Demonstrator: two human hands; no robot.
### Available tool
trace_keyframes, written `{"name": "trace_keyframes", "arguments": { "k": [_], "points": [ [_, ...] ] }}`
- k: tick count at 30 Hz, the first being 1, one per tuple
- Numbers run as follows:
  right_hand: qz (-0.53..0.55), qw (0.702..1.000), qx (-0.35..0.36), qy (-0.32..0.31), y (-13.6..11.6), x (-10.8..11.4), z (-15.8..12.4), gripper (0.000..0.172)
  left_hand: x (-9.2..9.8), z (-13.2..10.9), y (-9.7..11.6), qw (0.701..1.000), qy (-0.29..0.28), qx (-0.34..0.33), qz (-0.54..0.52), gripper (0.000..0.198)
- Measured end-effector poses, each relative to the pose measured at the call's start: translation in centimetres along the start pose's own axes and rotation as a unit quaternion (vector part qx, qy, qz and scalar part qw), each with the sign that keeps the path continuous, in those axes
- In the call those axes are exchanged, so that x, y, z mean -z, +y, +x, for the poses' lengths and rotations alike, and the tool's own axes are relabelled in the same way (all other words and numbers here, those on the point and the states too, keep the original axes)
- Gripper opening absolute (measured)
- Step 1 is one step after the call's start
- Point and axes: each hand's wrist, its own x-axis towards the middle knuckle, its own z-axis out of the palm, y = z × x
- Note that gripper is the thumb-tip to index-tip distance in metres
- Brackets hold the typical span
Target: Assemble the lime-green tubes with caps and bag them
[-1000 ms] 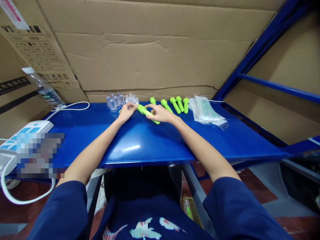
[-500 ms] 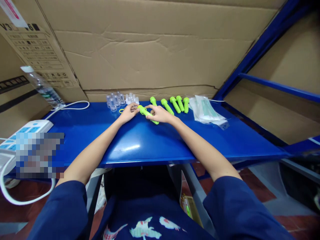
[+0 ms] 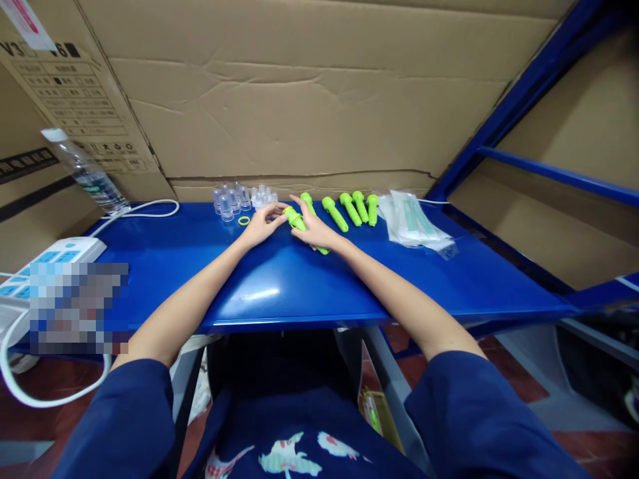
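My right hand (image 3: 315, 229) is wrapped round the barrel of a bright green toy flashlight (image 3: 295, 219), whose tail end sticks out below the palm. At the flashlight's head end, the fingers and thumb of my left hand (image 3: 264, 225) are closed on its rim, where a yellowish edge shows. A loose yellow ring (image 3: 244, 220) lies on the blue table just left of that hand. Behind my hands stand clear plastic domed caps (image 3: 227, 207) and a cluster of smaller clear parts (image 3: 263, 196). Several more green flashlights (image 3: 350, 209) lie to the right of my right hand.
Clear plastic bags (image 3: 414, 223) lie right of the flashlights on the blue table (image 3: 299, 293). At left are a water bottle (image 3: 92, 176), a white power strip (image 3: 74, 253) with its cable, and a blurred-out item. A cardboard wall (image 3: 309, 106) closes off the back.
Both hands have shifted slightly right with the flashlight. My right hand now covers more of the barrel, and the yellow ring on the table is more fully visible.
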Motion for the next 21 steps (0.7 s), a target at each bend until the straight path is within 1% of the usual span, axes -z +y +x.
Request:
{"name": "trace_keyframes", "arguments": {
  "k": [3, 9, 15, 21],
  "points": [
    [-0.004, 1.000, 0.015, -0.007, -0.1, 0.1, -0.1, 0.084, 0.1, -0.1, 0.3, 1.000, -0.002, -0.004, 0.015, 0.050],
    [0.006, 1.000, -0.003, -0.005, -0.2, 0.3, -0.1, 0.074, 0.1, -0.3, 0.3, 1.000, -0.001, 0.015, 0.004, 0.049],
    [0.027, 1.000, -0.008, -0.004, -0.1, 0.3, -0.2, 0.063, 0.1, -0.3, 0.5, 0.999, 0.008, 0.029, 0.029, 0.044],
    [0.057, 0.998, 0.004, -0.003, 0.8, -0.1, 0.2, 0.064, 0.2, -0.3, 0.9, 0.998, 0.027, 0.030, 0.041, 0.037]
  ]
}}
